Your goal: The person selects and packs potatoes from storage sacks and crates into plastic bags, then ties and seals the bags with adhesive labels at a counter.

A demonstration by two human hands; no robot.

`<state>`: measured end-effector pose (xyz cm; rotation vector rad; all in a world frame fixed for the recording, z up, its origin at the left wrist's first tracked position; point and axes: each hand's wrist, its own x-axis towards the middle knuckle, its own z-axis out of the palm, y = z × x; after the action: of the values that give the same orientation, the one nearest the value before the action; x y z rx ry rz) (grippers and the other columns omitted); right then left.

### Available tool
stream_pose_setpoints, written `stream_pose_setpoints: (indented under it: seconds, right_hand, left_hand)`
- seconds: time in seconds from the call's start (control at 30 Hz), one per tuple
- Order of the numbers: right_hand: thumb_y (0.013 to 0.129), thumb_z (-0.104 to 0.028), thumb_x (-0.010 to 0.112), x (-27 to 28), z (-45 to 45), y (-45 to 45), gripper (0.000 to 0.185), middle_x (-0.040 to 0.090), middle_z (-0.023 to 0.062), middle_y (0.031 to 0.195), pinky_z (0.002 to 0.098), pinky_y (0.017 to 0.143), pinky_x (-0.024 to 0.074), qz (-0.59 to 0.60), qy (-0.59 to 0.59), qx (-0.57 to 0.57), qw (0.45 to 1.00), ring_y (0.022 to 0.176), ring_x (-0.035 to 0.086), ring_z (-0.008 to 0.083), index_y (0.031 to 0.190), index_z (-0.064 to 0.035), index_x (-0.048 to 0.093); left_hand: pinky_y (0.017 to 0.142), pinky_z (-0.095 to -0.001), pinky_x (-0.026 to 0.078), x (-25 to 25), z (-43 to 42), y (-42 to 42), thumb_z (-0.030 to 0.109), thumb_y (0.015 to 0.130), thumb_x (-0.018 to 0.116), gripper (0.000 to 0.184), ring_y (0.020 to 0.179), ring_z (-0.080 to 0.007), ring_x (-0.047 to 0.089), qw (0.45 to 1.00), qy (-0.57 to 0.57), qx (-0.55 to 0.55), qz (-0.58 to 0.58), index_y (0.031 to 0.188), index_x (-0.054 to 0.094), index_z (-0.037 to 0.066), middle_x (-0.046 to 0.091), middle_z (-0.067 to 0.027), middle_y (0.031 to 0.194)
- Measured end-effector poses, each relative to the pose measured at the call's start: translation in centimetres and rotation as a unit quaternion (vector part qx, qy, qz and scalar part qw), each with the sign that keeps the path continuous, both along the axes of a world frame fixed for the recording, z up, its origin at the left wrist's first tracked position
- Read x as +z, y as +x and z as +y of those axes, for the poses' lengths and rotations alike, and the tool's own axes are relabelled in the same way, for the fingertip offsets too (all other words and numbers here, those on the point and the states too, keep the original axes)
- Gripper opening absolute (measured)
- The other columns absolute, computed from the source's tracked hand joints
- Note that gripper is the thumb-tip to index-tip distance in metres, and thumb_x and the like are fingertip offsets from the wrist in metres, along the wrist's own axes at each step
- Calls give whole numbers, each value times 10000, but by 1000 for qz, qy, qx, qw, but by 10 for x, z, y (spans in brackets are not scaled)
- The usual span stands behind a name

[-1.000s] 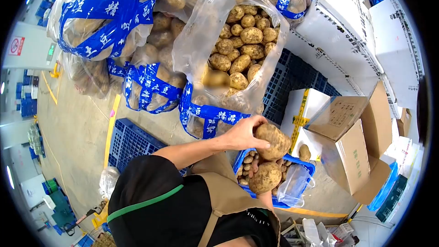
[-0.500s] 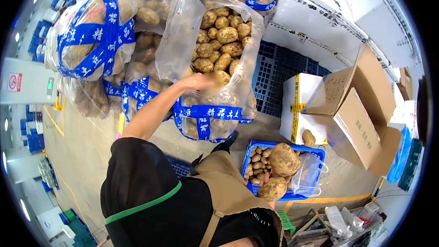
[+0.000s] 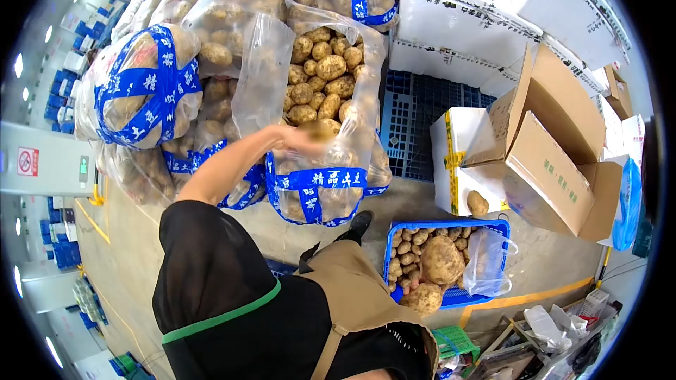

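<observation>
The left hand [image 3: 298, 139] is gripping a blurred brown oval potato [image 3: 318, 131] over the open clear plastic bag [image 3: 262, 74], far left! The right hand [image 3: 412, 284] (mostly hidden) is cradling a big round tan potato [image 3: 424, 299], near right.

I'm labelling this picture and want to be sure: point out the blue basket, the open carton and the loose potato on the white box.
Blue basket [image 3: 461, 299]: head view, near side wall.
Open carton [image 3: 543, 184]: head view, printed side.
Loose potato [image 3: 477, 203]: head view, middle.
</observation>
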<state>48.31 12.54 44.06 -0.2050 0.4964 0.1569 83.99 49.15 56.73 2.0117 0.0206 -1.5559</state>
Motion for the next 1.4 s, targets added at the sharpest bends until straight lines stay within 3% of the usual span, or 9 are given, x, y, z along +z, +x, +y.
stream_pose_setpoints:
  seconds: [0.13, 0.17, 0.3, 0.43, 0.63, 0.8, 0.93, 1.07, 1.4]
  right_hand:
    - [848, -691, 343, -5, 1, -3, 769, 523, 221, 945, 445, 631, 499, -16, 10, -10, 1000, 739, 543, 362, 1219, -25, 447]
    - [851, -687, 345, -7, 1, -2, 765, 522, 222, 956, 446, 636, 500, -22, 14, -10, 1000, 747, 544, 363, 1228, -28, 444]
    - [861, -670, 355, -12, 2, -5, 753, 519, 228, 1003, 450, 659, 505, -47, 30, -19, 998, 781, 545, 368, 1262, -37, 431]
    - [871, -654, 364, -23, 3, -5, 742, 516, 234, 1051, 455, 682, 509, -99, 50, -26, 994, 814, 545, 372, 1295, -47, 419]
    - [862, -662, 370, -22, 8, -18, 731, 521, 216, 989, 444, 650, 502, -83, 37, -70, 993, 775, 536, 358, 1247, -45, 440]
    - [833, -696, 369, -13, 11, -31, 737, 531, 180, 828, 420, 569, 483, 3, 4, -128, 992, 667, 520, 327, 1125, -30, 491]
    - [811, -724, 367, -9, 7, -45, 756, 540, 151, 699, 400, 504, 468, 69, -5, -175, 982, 582, 507, 303, 1027, -18, 532]
    - [810, -715, 390, -8, -14, -72, 764, 578, 175, 789, 422, 570, 503, -24, 16, -137, 990, 676, 567, 339, 1059, -6, 531]
    - [824, -692, 394, -16, -66, -242, 788, 571, 206, 911, 447, 664, 521, 11, 131, -145, 981, 778, 579, 365, 1132, 25, 504]
  left_hand:
    - [760, -380, 480, -86, 31, 9, 458, 868, 561, 470, 860, -171, 584, 989, -133, 27, -50, 1106, 571, 53, 609, -59, 951]
    - [1017, -389, 358, -92, 34, 14, 666, 795, 523, 831, 1295, -324, 370, 990, 116, 78, -20, 1303, 473, 11, 370, -233, 1403]
    - [894, -535, 393, -90, 7, 42, 459, 728, 672, 586, 1142, -382, 484, 909, 103, -59, -400, 1052, 540, -11, 538, -241, 1157]
    - [877, -544, 384, -147, -26, 62, 336, 669, 688, 595, 1137, -371, 470, 850, 136, -137, -491, 1112, 443, 21, 542, -214, 1124]
    - [883, -504, 386, -171, -28, 58, 530, 601, 731, 875, 1023, -387, 534, 751, 56, -128, -645, 1238, 416, 19, 599, -211, 1022]
    - [869, -436, 417, -122, -27, 74, 564, 569, 717, 862, 946, -360, 597, 830, 69, -84, -547, 1173, 527, -21, 634, -239, 962]
    - [777, -334, 503, -122, 8, 83, 476, 626, 766, 731, 880, -228, 637, 847, -100, 206, -479, 1130, 589, -25, 663, -145, 987]
    - [813, -419, 475, -88, 43, 57, 627, 730, 613, 815, 985, -292, 578, 680, -430, 554, -215, 1283, 457, 48, 573, -159, 1162]
    - [1003, -630, 299, -39, -109, -206, 628, 776, 530, 790, 1273, -367, 367, 661, -644, 382, -47, 1400, 339, 183, 372, -123, 1415]
